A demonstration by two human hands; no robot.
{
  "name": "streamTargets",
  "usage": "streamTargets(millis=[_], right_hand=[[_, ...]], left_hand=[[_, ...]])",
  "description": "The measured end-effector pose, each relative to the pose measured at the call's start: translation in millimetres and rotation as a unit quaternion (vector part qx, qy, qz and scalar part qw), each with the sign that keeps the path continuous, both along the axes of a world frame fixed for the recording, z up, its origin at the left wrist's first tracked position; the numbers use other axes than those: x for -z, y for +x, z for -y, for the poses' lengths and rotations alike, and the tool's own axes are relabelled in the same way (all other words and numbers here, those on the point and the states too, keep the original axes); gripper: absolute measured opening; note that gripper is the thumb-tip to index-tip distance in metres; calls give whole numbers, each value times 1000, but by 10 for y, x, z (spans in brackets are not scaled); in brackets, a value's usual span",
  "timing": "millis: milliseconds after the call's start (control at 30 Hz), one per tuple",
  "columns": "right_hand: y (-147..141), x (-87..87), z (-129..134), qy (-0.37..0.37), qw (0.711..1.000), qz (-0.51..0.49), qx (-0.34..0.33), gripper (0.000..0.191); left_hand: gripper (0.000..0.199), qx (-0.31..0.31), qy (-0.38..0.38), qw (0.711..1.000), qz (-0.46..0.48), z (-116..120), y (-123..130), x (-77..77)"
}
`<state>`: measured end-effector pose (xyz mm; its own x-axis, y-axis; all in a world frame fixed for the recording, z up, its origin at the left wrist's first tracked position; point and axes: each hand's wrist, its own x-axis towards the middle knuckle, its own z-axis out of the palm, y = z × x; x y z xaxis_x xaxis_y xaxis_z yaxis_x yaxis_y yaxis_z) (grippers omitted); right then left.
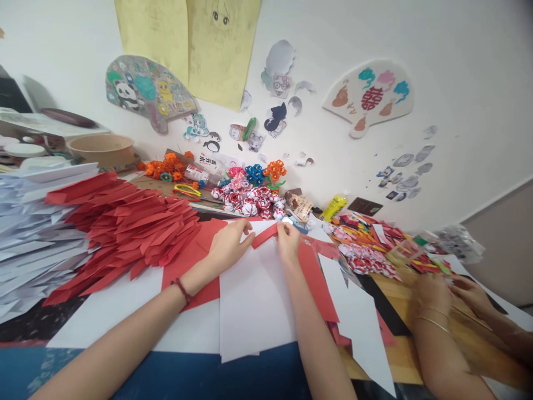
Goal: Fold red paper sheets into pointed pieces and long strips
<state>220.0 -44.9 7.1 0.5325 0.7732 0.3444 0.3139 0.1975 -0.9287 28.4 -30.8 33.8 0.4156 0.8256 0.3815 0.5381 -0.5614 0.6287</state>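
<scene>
You wear one dark red bracelet [182, 287], a thin, cord-like band circling your left wrist [194, 280]; its surface looks uneven, though whether knotted or beaded is too small to tell. Beyond the bracelet, your left hand [231, 243] is bare, with slim fingers. On the near side of the bracelet, your left forearm [125, 336] is uncovered and slender. Right of the bracelet, your right forearm [318, 333] and right hand [288, 240] are bare too.

Bench [403, 364]: wood showing at right, dark speckled patch at left. Crowded. Left end: white folded-paper pile [29, 239], then red folded-paper pile [137, 225] beside it, touching. Middle: white sheets [258, 316] overlapping red sheets [210, 291]. Behind: scissors [187, 190], red-and-white flowers [250, 205]. Far right: clear plastic bag [458, 243].
</scene>
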Motion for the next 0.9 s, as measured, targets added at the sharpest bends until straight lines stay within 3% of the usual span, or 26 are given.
streamTargets(millis=[67,300,433,700,900], right_hand=[[-96,0,21,-1,999,32,26,29],[-244,-33,95,-20,998,61,-14,33],[-287,-56,91,13,998,10,-64,36],[-287,-39,68,-47,977,-7,-206,39],[-286,-26,76,-47,974,-17,-219,27]], left_hand=[[34,15,14,999,-31,39,22,19],[43,25,-13,993,-112,52,64,80],[35,40,-34,995,-79,64,60,54],[34,67,-98,992,37,-26,44,73],[31,5,-71,997,-19,-55,5,45]])
